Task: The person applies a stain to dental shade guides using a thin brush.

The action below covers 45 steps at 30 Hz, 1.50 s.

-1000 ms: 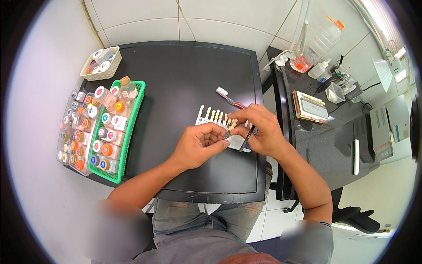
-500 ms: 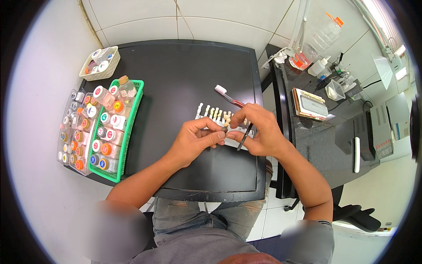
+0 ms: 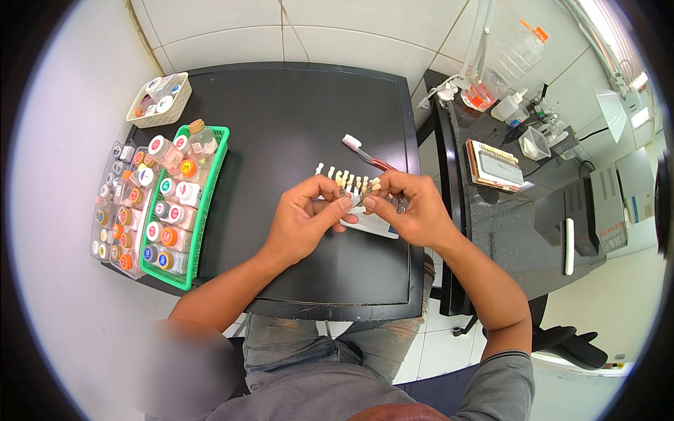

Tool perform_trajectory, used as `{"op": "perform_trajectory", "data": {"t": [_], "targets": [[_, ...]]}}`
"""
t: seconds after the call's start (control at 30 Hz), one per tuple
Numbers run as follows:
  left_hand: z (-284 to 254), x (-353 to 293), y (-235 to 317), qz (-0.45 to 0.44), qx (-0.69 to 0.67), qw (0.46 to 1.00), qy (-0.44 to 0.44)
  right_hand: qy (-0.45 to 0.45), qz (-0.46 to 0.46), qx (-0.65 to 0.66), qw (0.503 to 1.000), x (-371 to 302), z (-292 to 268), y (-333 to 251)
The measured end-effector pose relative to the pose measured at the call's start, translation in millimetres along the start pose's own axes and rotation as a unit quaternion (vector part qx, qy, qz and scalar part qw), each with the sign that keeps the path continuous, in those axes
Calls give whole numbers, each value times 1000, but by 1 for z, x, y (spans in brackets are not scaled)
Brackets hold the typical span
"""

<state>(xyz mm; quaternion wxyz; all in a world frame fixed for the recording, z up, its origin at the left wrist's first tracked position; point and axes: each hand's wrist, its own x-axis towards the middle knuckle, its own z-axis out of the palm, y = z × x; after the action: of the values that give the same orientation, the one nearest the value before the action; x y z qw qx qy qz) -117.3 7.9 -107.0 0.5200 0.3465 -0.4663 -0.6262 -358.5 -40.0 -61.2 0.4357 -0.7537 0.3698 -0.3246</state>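
Observation:
My left hand [image 3: 309, 216] and my right hand [image 3: 411, 210] meet over the black table, thumbs and index fingers pinched close together. A small greyish piece, like the metal strip of a tooth shade tab [image 3: 363, 201], shows between the fingertips; the right fingers pinch it. Whatever the left pinch holds is mostly hidden. Right behind the fingers lies a white tooth shade guide [image 3: 368, 223] with a row of tooth-coloured tabs [image 3: 331, 171], partly covered by my hands. A red-and-white toothbrush [image 3: 364, 152] rests beyond my right hand.
A green basket [image 3: 223, 151] of small jars and bottles stands left, beside a clear case [image 3: 98, 210] of more jars. A cream basket [image 3: 184, 98] sits at the back left. On the right counter are another shade guide [image 3: 495, 167], a plastic bottle [image 3: 516, 59] and a white bar [image 3: 569, 245].
The fingertips have shifted and the small tooth held up between them has turned out of plain sight. The dark thin tool along my right fingers no longer shows clearly.

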Motion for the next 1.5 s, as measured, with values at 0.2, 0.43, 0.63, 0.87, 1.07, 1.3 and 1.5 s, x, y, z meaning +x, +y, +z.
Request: {"op": "perform_trajectory", "data": {"t": [0.2,0.43,0.63,0.87,1.07,1.3,1.5], "targets": [[1,2,-6,-5,-54,998,-25,5,6,42,999,2,-1,-9],[5,-2,-3,-14,-32,998,-45,-13,26,67,997,-1,-3,-10],[4,-1,-4,-25,-42,998,-37,-14,30,43,999,0,-5,-11],[0,1,-2,-21,-64,997,-28,-1,-29,65,997,3,-9,-4],[-1,1,-2,-22,-49,998,-32,5,-94,-60,994,8,-20,-15],[0,0,1,-32,-35,998,-29,-15,-127,-88,988,7,-20,-12],[-1,1,-2,-49,-26,997,-48,3,-128,-106,986,6,-17,-10]]}}
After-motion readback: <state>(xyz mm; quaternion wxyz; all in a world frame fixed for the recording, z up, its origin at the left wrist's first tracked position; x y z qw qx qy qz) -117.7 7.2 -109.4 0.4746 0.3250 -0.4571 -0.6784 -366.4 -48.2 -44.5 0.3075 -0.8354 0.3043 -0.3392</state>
